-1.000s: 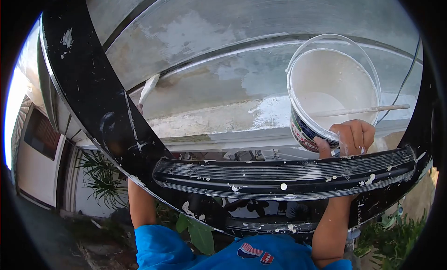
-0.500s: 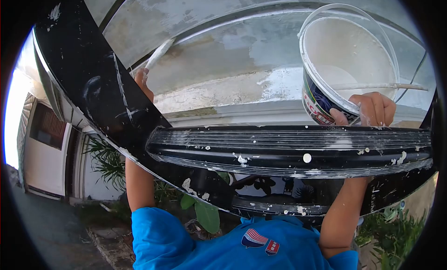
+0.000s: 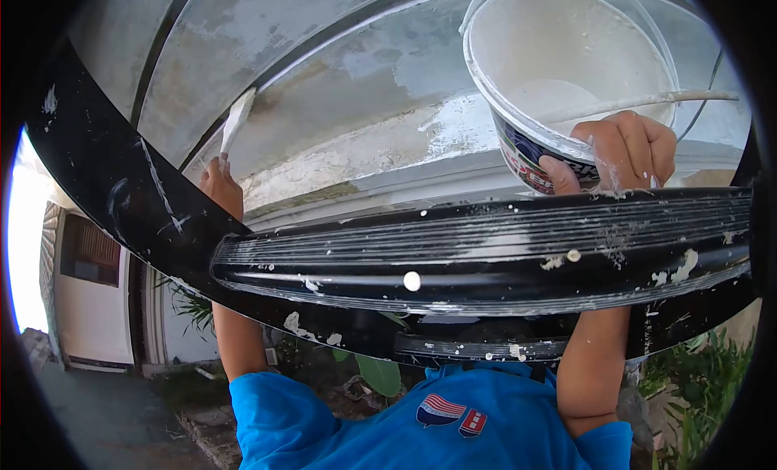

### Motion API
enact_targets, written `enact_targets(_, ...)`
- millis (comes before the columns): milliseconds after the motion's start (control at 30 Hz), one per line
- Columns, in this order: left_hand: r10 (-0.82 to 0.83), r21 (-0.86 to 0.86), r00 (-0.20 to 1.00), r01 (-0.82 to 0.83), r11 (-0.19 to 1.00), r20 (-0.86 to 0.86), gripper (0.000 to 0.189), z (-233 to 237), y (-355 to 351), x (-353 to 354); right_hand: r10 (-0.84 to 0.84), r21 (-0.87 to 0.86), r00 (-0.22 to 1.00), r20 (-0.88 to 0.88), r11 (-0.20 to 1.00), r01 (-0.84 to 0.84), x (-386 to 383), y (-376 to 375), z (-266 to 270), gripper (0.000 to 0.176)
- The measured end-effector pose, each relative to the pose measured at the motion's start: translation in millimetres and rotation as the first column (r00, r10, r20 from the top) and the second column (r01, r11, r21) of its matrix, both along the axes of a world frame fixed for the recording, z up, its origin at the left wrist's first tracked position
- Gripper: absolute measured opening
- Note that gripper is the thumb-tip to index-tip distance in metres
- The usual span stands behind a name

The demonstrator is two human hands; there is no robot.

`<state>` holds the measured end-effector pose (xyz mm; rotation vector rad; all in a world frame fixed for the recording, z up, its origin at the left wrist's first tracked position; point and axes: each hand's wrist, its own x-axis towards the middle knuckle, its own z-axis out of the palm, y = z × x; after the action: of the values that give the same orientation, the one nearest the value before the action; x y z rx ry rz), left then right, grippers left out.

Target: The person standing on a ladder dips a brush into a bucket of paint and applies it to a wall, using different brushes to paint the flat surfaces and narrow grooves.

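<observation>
My left hand is closed around the handle of a paintbrush. Its white-coated bristles point up to a dark groove in the wall, and the tip appears to touch there. On the right, my right hand grips the near rim of a paint bucket, thumb outside on the printed label. White paint lies inside the tilted bucket. A thin stick coated in white crosses the rim beside my right fingers. Part of my left hand is hidden behind the ladder rail.
A black, paint-spattered ladder stands between my body and the wall, its step crossing in front of both forearms. The wall has patchy grey and white areas with dark grooves. Below are plants and a door at left.
The view has shifted, so the bucket, ladder and wall sit differently in it. The brush now stands steeper, its tip farther left along the groove. Both hands keep their hold.
</observation>
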<state>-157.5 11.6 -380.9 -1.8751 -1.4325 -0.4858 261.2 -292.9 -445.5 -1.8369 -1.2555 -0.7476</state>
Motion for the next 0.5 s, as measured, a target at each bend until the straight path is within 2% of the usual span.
enact_targets(100,-0.072,0.0,0.993,0.073,0.997,-0.09,0.037,4,-50,83,-0.037,-0.054,0.999,0.013,0.998,0.037,-1,-1,6,0.034)
enact_targets(133,-0.018,-0.065,0.996,0.013,0.998,-0.082,0.044,10,-66,109,-0.053,-0.074,0.998,0.019,0.996,0.054,-3,-1,7,0.035)
enact_targets(200,-0.053,-0.095,0.996,0.046,0.994,-0.073,0.046,12,-78,125,-0.065,-0.082,0.998,0.026,0.994,0.066,-3,-2,7,0.036)
enact_targets(300,-0.128,-0.055,0.991,0.125,0.991,-0.047,0.044,8,-75,115,0.001,-0.036,1.0,0.029,0.999,0.0,-9,-9,19,0.038)
enact_targets(333,-0.103,-0.037,0.993,0.101,0.994,-0.058,0.044,8,-70,106,-0.011,-0.064,1.0,0.026,0.998,0.013,-10,-9,19,0.038)
enact_targets(400,-0.063,-0.005,0.994,0.063,0.998,-0.085,0.043,14,-49,73,-0.043,-0.114,0.999,0.014,0.993,0.044,-6,-6,15,0.036)
enact_targets(500,-0.177,0.095,0.984,0.179,0.979,-0.031,0.042,3,3,9,-0.007,-0.084,1.0,0.016,0.996,0.008,1,-3,10,0.033)
